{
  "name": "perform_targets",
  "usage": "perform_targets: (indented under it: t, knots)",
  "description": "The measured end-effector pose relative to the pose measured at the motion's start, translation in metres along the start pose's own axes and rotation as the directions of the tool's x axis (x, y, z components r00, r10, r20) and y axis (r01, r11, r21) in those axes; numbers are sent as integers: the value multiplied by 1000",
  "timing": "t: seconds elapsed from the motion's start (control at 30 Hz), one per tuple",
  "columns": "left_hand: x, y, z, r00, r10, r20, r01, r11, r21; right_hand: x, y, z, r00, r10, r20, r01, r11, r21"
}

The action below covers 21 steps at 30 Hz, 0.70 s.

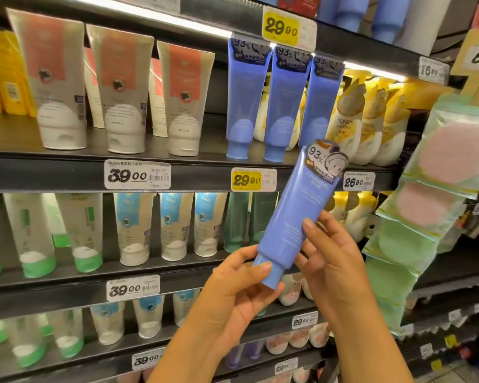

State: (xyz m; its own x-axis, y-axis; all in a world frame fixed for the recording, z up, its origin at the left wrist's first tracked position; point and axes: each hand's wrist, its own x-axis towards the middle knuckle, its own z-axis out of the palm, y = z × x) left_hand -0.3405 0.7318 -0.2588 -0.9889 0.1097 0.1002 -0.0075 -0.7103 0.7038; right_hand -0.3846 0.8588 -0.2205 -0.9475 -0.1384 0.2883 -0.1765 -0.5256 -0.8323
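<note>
I hold a blue cosmetic tube (296, 211) in front of a shop shelf, tilted with its cap down and to the left. A "93%" cartoon sticker sits at its upper end. My left hand (233, 297) grips the cap end, thumb over the cap. My right hand (332, 261) holds the tube's lower body from the right, its thumb pressed on the front. Three matching blue tubes (277, 106) stand cap-down on the shelf above, over a yellow 29.90 tag (246, 179).
Black shelves (53, 172) carry rows of tubes: grey and coral ones (122, 89) upper left, white and green ones (33, 233) below, white and blue ones (172, 225) in the middle. Yellow Pond's bottles (371, 120) stand right. Hanging packs of pink and green puffs (437, 189) jut out at far right.
</note>
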Motion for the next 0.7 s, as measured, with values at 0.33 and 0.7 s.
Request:
perform_targets:
  t: [0.33,0.7]
  knots:
    - [5,18,37,994,-95,59,106,964,-246,19,-32,6,999,2,52,-3,1000,9]
    - [19,29,75,997,-71,25,73,993,-91,41,-66,-3,991,43,123,-48,998,37]
